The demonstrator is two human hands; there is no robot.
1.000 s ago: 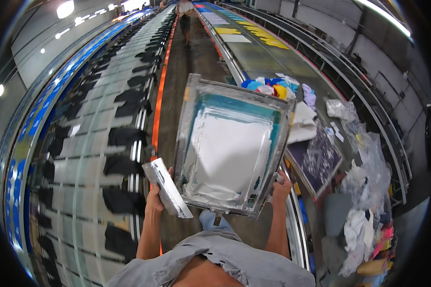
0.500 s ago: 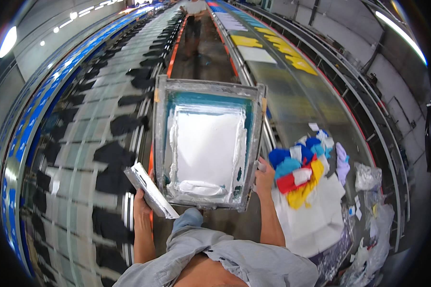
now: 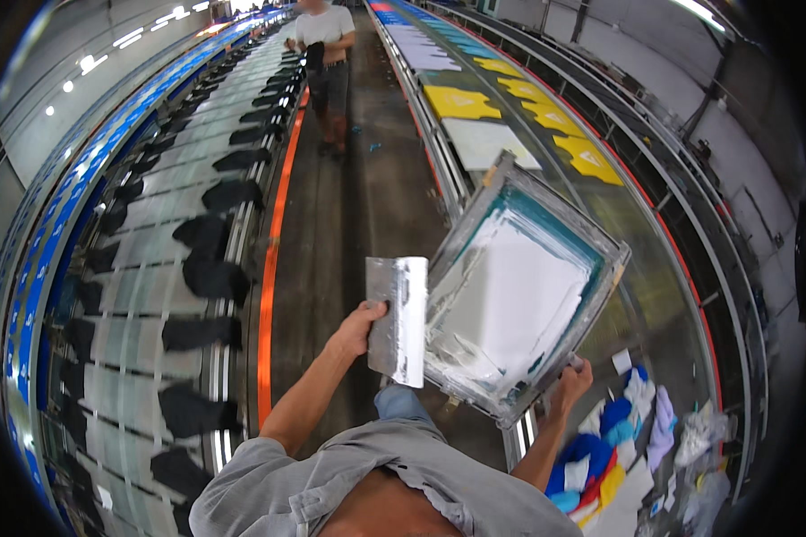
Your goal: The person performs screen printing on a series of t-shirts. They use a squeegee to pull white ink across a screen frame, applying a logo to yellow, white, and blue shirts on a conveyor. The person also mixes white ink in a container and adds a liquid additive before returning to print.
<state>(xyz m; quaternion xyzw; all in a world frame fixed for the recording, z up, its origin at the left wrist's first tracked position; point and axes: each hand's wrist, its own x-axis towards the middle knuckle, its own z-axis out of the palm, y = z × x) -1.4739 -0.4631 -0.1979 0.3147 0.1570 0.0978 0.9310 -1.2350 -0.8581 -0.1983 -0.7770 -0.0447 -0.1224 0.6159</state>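
My left hand (image 3: 360, 327) is closed on a flat metal scraper (image 3: 396, 318) with white paint along its blade, held upright at the left edge of a printing screen. My right hand (image 3: 573, 381) grips the lower right side of this screen (image 3: 519, 286), a metal frame with teal mesh mostly covered in thick white paint. The screen is tilted and angled over the near part of the right-hand long table; whether it rests on anything I cannot tell.
A left long table (image 3: 152, 349) holds rows of black fabric pieces. The right table (image 3: 654, 259) has yellow pieces (image 3: 461, 103) and a colourful rag pile (image 3: 613, 430). An orange rail (image 3: 278, 268) lines the aisle (image 3: 349, 197), where a person (image 3: 324, 63) in a white top stands.
The screen has swung right and turned over the right table; the scraper has moved rightward and stands more upright. I have moved forward along the aisle, and the other person appears nearer.
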